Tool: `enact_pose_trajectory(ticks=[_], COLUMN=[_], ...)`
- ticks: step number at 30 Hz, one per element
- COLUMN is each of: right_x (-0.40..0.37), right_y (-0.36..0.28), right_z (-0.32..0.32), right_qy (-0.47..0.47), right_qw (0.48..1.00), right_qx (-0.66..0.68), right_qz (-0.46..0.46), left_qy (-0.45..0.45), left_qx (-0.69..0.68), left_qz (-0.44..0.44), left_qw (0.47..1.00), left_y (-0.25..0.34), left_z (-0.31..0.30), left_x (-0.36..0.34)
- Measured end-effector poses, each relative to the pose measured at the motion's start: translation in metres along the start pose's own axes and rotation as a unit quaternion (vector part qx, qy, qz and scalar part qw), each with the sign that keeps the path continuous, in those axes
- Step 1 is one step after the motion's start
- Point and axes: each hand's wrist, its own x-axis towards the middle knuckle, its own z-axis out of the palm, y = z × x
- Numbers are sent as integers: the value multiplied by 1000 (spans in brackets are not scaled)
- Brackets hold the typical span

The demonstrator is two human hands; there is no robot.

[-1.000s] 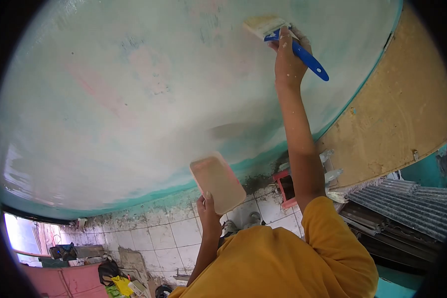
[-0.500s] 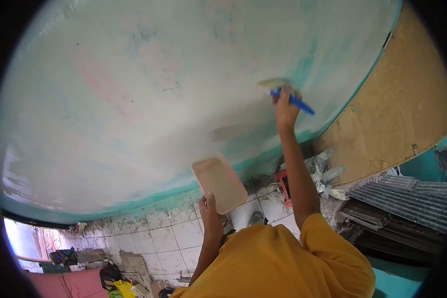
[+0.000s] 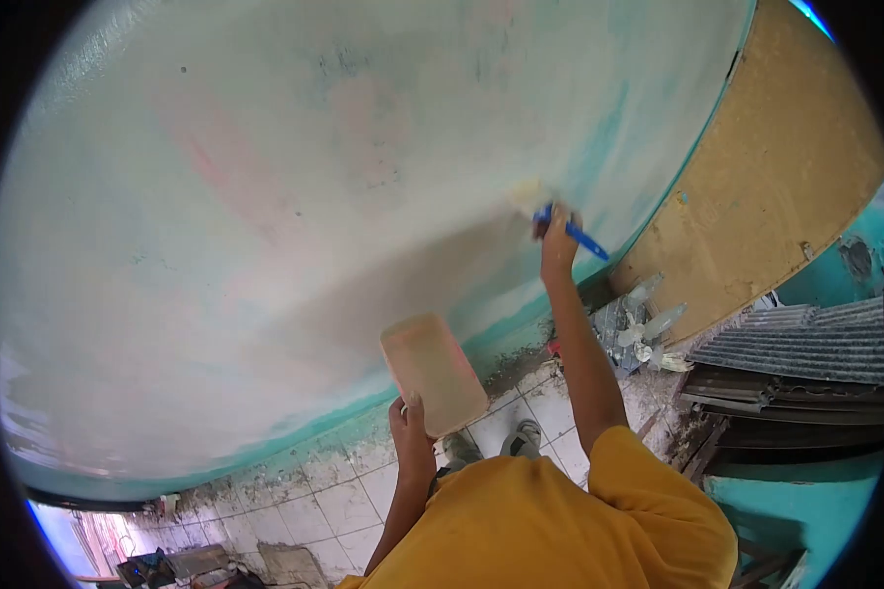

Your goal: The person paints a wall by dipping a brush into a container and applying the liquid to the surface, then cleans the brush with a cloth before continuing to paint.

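Observation:
My right hand (image 3: 558,234) grips a paintbrush (image 3: 587,241) with a blue handle. Its pale bristles lie against the wall (image 3: 363,196), slightly blurred by motion. Whitish paint covers most of that wall, with pink and turquoise patches showing through. Lower down, my left hand (image 3: 413,422) holds a shallow rectangular paint tray (image 3: 437,378) by its near edge, thumb on top. The tray is cream with a pinkish side and is tilted a little. Its contents look pale, hard to tell from the tray.
A brown board (image 3: 756,167) stands right of the wall. Corrugated sheets (image 3: 796,344) are stacked at the right, near clear plastic bottles (image 3: 663,319). Stained white tiles (image 3: 319,510) cover the floor below. Assorted items (image 3: 182,564) lie at the lower left.
The brush and my right hand have moved slightly down along the wall. My view has shifted, bringing my feet further into sight. The tray is still in my left hand.

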Motion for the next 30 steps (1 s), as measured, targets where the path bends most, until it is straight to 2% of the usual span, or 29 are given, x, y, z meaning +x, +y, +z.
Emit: enact_pose_trajectory(ticks=[3, 5, 10, 12, 15, 16, 19, 20, 22, 25, 26, 30], right_x=[-31, -21, 12, 10, 2, 2, -14, -17, -38, -53, -47, -35], right_y=[8, -18, -159, -206, -207, -191, -87, -38, 12, 7, -1, -127], right_z=[-10, 7, 97, 123, 126, 118, 69, 46, 14, 13, 20, 103], right_qy=[8, 10, -54, -120, -136, -112, -59, -58, -13, -5, -18, -103], right_qw=[998, 998, 972, 968, 958, 967, 991, 992, 999, 999, 999, 983], right_qx=[-57, -64, -70, 26, 64, 61, 60, 66, 28, -22, 1, -12], right_qz=[7, -18, -219, -220, -244, -221, -101, -87, -20, -26, -36, -149], left_qy=[-2, -1, 2, -1, 8, 13, 23, 27, 17, 0, 2, 12], left_qx=[14, 17, 4, -7, -21, -31, -38, -39, -53, -64, -64, -64], left_qz=[-7, -16, -20, -13, -10, -13, -4, -1, 6, 19, 19, 17], left_qw=[1000, 1000, 1000, 1000, 1000, 999, 999, 999, 998, 998, 998, 998], left_y=[2, 5, 8, 10, 10, 10, 10, 9, 5, 8, 7, 0], left_z=[-17, -23, -19, -13, -9, -6, -2, -4, -5, -4, -5, -4], left_x=[3, 4, 0, -4, -12, -12, -18, -19, -20, -27, -29, -32])
